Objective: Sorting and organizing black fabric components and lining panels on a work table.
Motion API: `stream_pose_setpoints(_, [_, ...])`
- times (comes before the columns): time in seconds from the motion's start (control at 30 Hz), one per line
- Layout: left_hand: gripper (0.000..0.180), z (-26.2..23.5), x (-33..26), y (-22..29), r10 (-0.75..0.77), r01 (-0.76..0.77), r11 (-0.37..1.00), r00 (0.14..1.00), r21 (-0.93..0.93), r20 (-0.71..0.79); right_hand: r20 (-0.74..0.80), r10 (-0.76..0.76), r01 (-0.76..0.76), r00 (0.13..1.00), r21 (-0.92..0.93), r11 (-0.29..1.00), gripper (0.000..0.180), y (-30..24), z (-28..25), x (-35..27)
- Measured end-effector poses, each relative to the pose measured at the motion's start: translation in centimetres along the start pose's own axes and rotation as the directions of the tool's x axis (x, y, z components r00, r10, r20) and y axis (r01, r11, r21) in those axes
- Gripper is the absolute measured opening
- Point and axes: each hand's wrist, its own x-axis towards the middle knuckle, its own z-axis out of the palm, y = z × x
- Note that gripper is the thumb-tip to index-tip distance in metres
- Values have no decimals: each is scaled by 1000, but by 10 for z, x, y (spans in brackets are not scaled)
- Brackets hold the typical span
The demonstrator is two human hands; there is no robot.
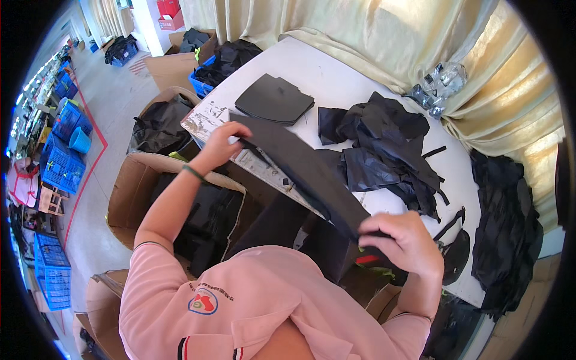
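A long dark panel of fabric or sheet (300, 156) stretches between my hands, slanting down from left to right over the near edge of the white table (354, 66). My left hand (223, 143) pinches its far-left end. At its near-right end, my right hand (403, 240) is closed round the edge, thumb on top. Behind the panel lies a flat stack of black cut sheets (274, 99). To the right of that, a crumpled heap of black fabric pieces with straps (384, 144) spreads over the tabletop. A small black pouch (457, 255) lies beyond my right hand.
Cardboard boxes (129, 192) holding black pieces stand at my left. A blue crate (201, 84) with black cloth is past the table's left corner. Plastic-wrapped items (441, 87) rest by the curtain (390, 36). Black fabric (504, 228) hangs over the right edge.
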Motion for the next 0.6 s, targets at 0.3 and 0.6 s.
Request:
stream_pose_setpoints(0.3, [18,-80,-3,10,-341,361,926,682,108,647,163,483,-507,860,371,778,11,112,20,-68])
stream_pose_setpoints(0.6, [29,30,80,-78,-311,79,908,786,412,534,-233,453,-426,861,159,891,16,329,60,-16])
